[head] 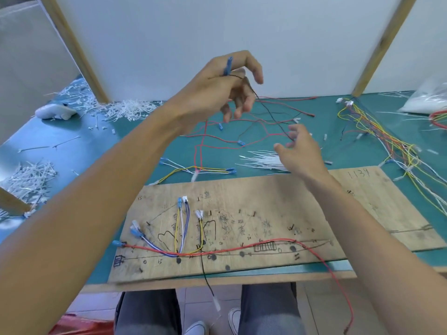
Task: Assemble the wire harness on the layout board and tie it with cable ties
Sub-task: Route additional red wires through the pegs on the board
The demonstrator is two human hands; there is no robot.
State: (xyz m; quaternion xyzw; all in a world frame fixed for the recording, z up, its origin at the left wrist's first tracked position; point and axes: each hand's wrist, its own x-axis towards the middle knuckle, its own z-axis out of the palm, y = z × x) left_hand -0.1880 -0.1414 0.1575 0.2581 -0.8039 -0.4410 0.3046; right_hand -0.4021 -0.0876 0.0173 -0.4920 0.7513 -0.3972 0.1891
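Adding 1 more lead: the left hand (pixel 217 93) pinches the black wire (pixel 268 111) by its blue terminal (pixel 228 66), the right hand (pixel 300 151) is open beside the slack, and next it probably needs routing along the layout board (pixel 266 197).

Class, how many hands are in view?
2. The left hand, raised, holds a black wire with a blue connector; the right hand is open above the cable ties.
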